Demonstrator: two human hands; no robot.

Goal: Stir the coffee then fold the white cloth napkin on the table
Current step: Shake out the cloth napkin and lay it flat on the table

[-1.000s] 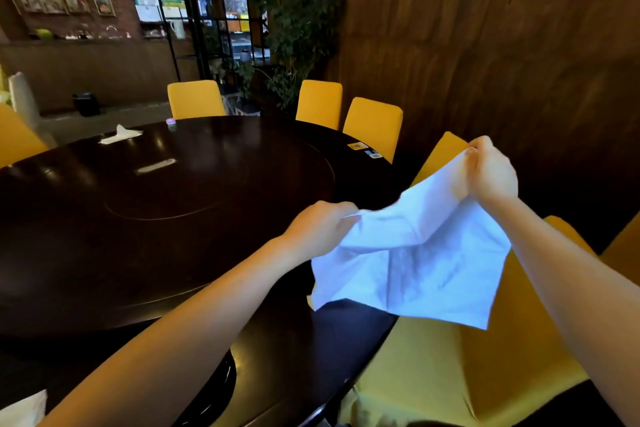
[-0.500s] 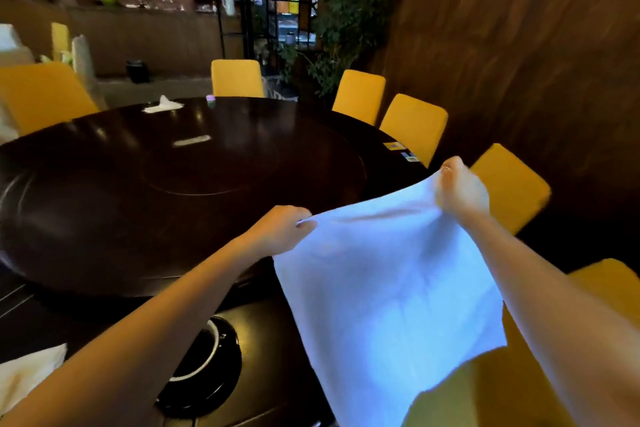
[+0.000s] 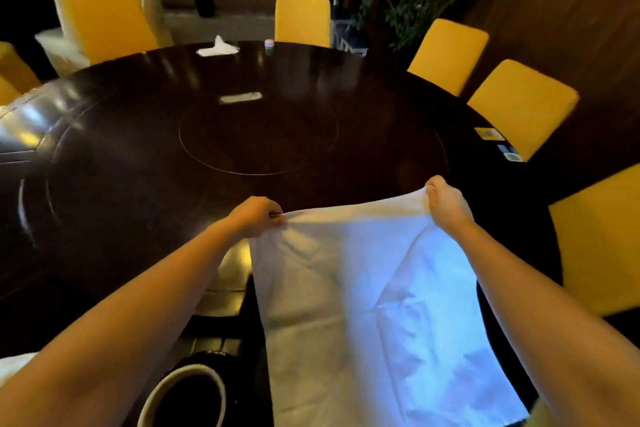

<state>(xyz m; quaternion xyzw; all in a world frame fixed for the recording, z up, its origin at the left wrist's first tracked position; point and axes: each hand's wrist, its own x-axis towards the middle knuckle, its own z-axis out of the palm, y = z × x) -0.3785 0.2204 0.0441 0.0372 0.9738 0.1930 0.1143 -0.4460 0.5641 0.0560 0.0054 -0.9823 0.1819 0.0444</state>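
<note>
White cloth napkin (image 3: 363,305): one, held spread by two corners above the table's near edge.
Coffee cup (image 3: 194,367): one, just left of the napkin.
Left hand (image 3: 256,217): fingers curled, pinching the left corner.
Right hand (image 3: 446,204): fingers curled, gripping the right corner.
Table (image 3: 138,218): one, round, dark.
Crumpled tissue (image 3: 218,48): one, far side.
Yellow chairs (image 3: 301,19): five in plain view.

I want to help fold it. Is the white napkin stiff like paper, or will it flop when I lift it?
Probably floppy: the napkin sags and wrinkles between the left hand and right hand. Likely light, since pinches at two corners seem enough to hold it. Crease lines show across it, so it should fold easily.
</note>
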